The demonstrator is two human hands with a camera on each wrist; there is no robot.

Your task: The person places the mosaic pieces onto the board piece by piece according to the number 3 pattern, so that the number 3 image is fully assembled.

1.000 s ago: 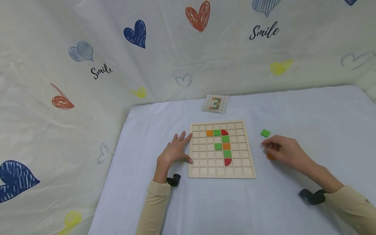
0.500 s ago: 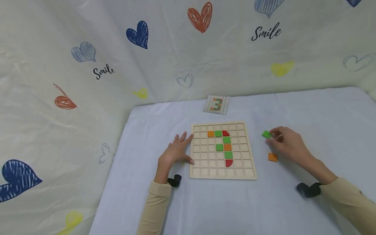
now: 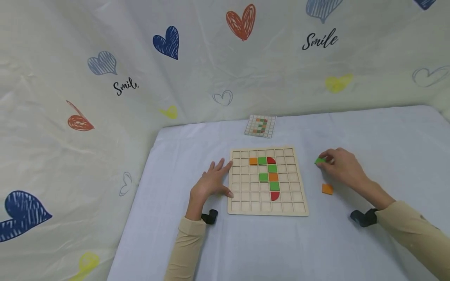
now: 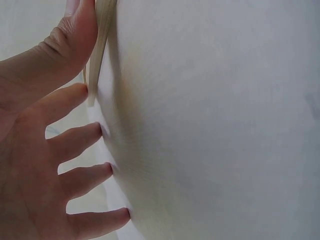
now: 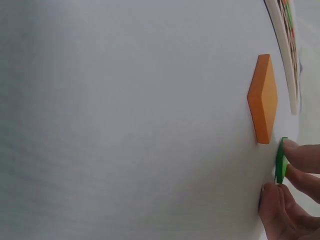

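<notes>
A square wooden grid board (image 3: 247, 198) lies on the white cloth, with orange, green and red tiles set in some of its cells. My left hand (image 3: 209, 183) is spread at its left edge, thumb and index finger touching the rim; the left wrist view shows that same board edge (image 4: 103, 42) against the thumb. Right of the board, my right hand (image 3: 343, 167) pinches a green square tile (image 3: 318, 160) low at the cloth. In the right wrist view the green tile (image 5: 280, 162) is partly hidden by fingers. Nearer me lies a loose orange tile (image 3: 327, 189).
Behind the board lies a small pattern card (image 3: 260, 126) printed with a grid and coloured squares. A hanging cloth (image 3: 197, 78) with hearts forms the back wall. Black wrist devices (image 3: 363, 217) sit under both forearms.
My right hand has moved from over the orange tile back to the green one and taken hold of it, uncovering the orange tile. The left hand stays at the board.
</notes>
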